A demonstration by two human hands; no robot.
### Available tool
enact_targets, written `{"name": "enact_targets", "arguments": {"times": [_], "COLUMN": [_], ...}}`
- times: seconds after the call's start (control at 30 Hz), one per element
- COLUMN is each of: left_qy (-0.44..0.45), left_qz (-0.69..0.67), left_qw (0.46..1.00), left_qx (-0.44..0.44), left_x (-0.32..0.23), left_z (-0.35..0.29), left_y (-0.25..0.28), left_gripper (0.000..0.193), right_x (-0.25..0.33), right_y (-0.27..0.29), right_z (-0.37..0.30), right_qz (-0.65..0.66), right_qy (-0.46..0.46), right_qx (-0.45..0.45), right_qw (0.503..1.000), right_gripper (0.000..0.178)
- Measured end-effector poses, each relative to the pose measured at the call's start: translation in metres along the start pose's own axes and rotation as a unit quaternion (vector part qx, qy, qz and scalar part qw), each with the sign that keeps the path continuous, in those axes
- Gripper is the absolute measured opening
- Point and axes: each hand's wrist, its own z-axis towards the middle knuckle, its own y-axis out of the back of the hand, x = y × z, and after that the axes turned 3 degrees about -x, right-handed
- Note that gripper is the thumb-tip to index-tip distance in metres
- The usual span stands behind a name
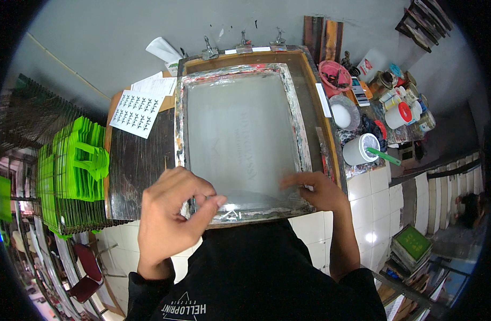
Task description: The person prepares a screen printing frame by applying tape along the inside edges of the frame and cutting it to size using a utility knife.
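I see one big printing screen lying flat on the wooden bench, with its near edge close to my body. My left hand is at the near left corner of the screen, and its grip is pinched shut, thumb and fingers together on the frame edge. My right hand rests on the near right corner, fingers bent down on the frame, but I cannot tell if that grip is really closed on it. Three metal clamps hold the far side of the screen. One white sheet with small black marks lies on the bench to the left. One stack of bright green bags sits on a rack further left. On the right I count one white tub with one green stick in it, and one red bowl behind it.
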Motion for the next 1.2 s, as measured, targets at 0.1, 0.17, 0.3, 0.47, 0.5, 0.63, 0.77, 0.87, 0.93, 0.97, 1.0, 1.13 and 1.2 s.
{"name": "enact_targets", "arguments": {"times": [0.1, 0.17, 0.3, 0.47, 0.5, 0.63, 0.77, 0.87, 0.93, 0.97, 1.0, 1.13, 1.2], "left_qy": [0.054, 0.079, 0.133, 0.157, 0.147, 0.172, 0.146, 0.159, 0.168, 0.169, 0.170, 0.128, 0.129], "left_qz": [0.001, -0.004, -0.036, -0.080, -0.078, -0.071, -0.086, -0.097, -0.095, -0.090, -0.086, -0.076, -0.079], "left_qw": [0.998, 0.996, 0.990, 0.983, 0.985, 0.981, 0.982, 0.978, 0.977, 0.978, 0.978, 0.986, 0.986], "left_qx": [-0.040, -0.043, -0.040, -0.044, -0.047, -0.056, -0.082, -0.089, -0.087, -0.083, -0.079, -0.075, -0.067], "left_x": [0.002, 0.008, 0.028, 0.056, 0.060, 0.065, 0.077, 0.084, 0.087, 0.088, 0.089, 0.082, 0.080], "left_z": [0.008, 0.013, 0.026, 0.041, 0.045, 0.062, 0.068, 0.070, 0.070, 0.069, 0.068, 0.071, 0.074], "left_y": [0.007, 0.011, 0.012, 0.016, 0.017, 0.028, 0.035, 0.041, 0.046, 0.048, 0.050, 0.058, 0.062], "left_gripper": [0.015, 0.015, 0.016, 0.018, 0.018, 0.019, 0.021, 0.021, 0.022, 0.022, 0.022, 0.021, 0.020], "right_x": [-0.001, -0.011, -0.019, -0.022, -0.023, -0.014, -0.015, -0.023, -0.019, -0.009, -0.003, -0.006, -0.007], "right_y": [0.010, 0.010, 0.004, 0.018, 0.020, 0.016, 0.005, 0.006, 0.008, 0.009, 0.009, 0.009, 0.006], "right_z": [0.001, -0.001, 0.004, 0.029, 0.036, 0.073, 0.103, 0.116, 0.121, 0.122, 0.124, 0.130, 0.133], "right_qz": [0.164, 0.260, 0.320, 0.315, 0.339, 0.397, 0.301, 0.321, 0.333, 0.320, 0.306, 0.235, 0.247], "right_qy": [-0.048, -0.075, -0.036, -0.099, -0.088, -0.058, -0.059, -0.065, -0.077, -0.092, -0.107, 0.016, 0.092], "right_qx": [0.095, 0.125, 0.064, 0.080, 0.086, 0.088, 0.062, 0.056, 0.048, 0.036, 0.024, -0.009, -0.047], "right_qw": [0.981, 0.955, 0.944, 0.941, 0.933, 0.912, 0.950, 0.943, 0.938, 0.942, 0.946, 0.972, 0.964], "right_gripper": [0.051, 0.045, 0.029, 0.026, 0.027, 0.024, 0.018, 0.013, 0.011, 0.011, 0.012, 0.009, 0.009]}}
